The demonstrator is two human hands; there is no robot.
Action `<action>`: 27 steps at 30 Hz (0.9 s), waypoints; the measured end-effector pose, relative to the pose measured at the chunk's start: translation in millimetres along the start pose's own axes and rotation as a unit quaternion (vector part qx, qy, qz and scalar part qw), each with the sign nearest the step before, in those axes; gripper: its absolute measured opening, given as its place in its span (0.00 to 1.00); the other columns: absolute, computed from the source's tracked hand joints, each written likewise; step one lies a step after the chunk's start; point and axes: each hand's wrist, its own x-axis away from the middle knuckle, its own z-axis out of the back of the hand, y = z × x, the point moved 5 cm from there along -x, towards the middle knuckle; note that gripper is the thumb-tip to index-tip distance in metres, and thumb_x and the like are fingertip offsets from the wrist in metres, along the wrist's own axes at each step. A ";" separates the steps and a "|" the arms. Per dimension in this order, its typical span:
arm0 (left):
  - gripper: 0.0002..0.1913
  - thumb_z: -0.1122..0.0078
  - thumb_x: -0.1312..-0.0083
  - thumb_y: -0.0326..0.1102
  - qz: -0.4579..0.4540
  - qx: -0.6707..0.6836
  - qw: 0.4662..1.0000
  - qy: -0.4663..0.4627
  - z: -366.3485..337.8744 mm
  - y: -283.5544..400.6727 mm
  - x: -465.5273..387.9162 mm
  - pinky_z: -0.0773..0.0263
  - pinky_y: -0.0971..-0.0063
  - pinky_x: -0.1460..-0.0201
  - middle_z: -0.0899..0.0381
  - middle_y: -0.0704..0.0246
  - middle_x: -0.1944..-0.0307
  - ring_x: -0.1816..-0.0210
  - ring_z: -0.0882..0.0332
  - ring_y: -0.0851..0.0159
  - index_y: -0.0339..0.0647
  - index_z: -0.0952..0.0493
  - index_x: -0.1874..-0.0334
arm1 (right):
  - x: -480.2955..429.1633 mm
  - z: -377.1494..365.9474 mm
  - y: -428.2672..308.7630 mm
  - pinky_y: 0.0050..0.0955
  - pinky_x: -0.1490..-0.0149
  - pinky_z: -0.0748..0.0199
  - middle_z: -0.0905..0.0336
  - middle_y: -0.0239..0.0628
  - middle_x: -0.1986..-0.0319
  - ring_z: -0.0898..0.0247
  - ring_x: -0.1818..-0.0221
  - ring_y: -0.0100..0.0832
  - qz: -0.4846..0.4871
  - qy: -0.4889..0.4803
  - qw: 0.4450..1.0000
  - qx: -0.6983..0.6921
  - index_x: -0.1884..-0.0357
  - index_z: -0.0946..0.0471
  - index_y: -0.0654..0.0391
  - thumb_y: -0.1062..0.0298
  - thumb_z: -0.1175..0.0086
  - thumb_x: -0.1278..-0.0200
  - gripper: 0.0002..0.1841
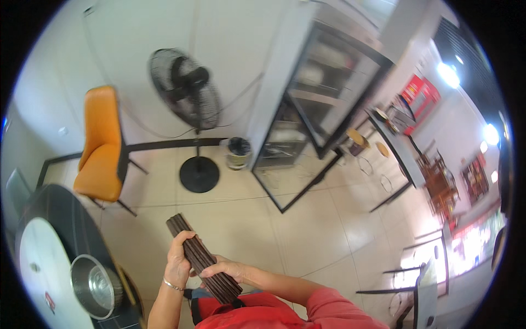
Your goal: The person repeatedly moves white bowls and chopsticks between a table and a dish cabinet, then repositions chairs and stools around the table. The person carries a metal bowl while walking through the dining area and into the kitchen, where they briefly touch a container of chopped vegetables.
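A thick bundle of dark brown chopsticks (pixel 205 259) is held at a slant in front of my red clothing. My left hand (pixel 177 259), with a bracelet at its wrist, wraps the upper part of the bundle, thumb across the front. Lower down, my right hand (pixel 225 269) grips the same bundle, its thumb lying over the sticks. Part of the fingers of both hands is hidden behind the chopsticks. To the left, a round metal pot (pixel 93 286) stands on a dark table (pixel 61 201), partly over a white turntable (pixel 37 246).
An orange chair (pixel 100 152), a black pedestal fan (pixel 197 172) and a bucket (pixel 238 152) stand along the wall. A glass-fronted cabinet (pixel 283 160) has a black-framed door (pixel 304 193) swung out over the tiled floor. Farther right are a long table (pixel 396 152), stools (pixel 357 137) and wooden furniture (pixel 439 185).
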 end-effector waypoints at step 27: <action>0.18 0.26 0.49 0.39 0.135 -0.252 0.928 -0.238 -562.8 -488.5 -185.6 0.28 0.71 0.77 0.24 0.67 0.76 0.79 0.26 0.67 0.37 0.26 0.66 | 531.9 382.8 -179.0 0.41 0.54 0.21 0.21 0.50 0.63 0.22 0.61 0.42 0.228 0.318 0.904 -0.171 0.49 0.29 0.65 0.61 0.43 0.48 0.25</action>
